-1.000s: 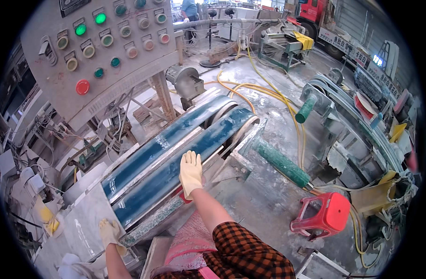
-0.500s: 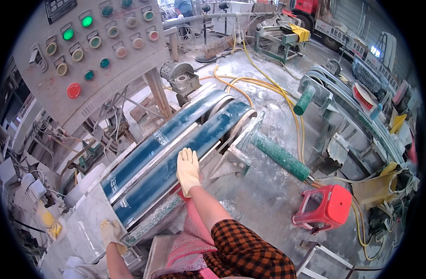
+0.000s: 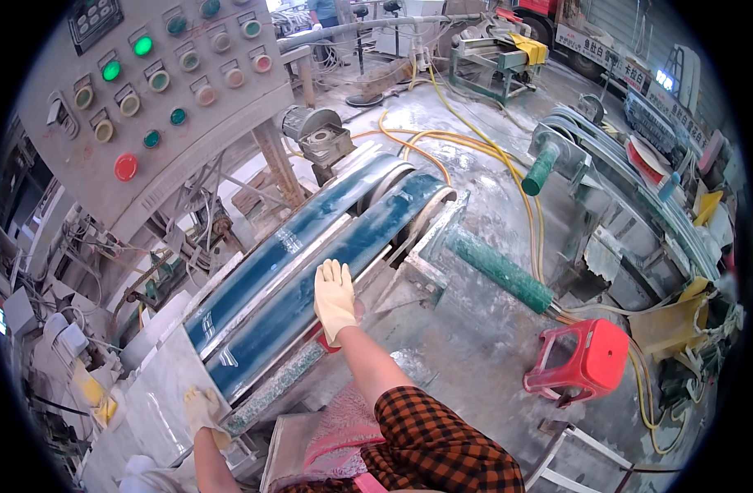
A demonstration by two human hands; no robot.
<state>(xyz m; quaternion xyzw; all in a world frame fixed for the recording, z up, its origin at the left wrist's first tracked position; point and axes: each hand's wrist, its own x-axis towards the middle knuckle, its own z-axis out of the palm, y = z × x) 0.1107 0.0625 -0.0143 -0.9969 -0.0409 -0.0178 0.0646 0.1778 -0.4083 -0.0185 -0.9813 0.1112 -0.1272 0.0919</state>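
Note:
My right hand (image 3: 335,297), in a pale rubber glove, is stretched out at the near edge of the closer of two blue conveyor belts (image 3: 298,302). Its fingers are straight and point away from me; whether the palm presses on the belt, I cannot tell. Lower left, my left hand (image 3: 202,412) wears a matching glove and rests with its fingers extended on a pale, shiny stone slab (image 3: 151,407), close to the slab's right edge. The slab's edge meets the lower ends of both belts. Neither hand grips anything.
A grey control panel (image 3: 167,90) with lit green buttons and a red stop button stands upper left. A motor (image 3: 315,131) sits beyond the belts. Right of them are a green roller (image 3: 500,271), a red stool (image 3: 586,361) and yellow hoses (image 3: 520,205) across the floor.
The view has shifted slightly, so the panel sits a little further left and the stool a little further right. Both hands keep nearly the same places and poses.

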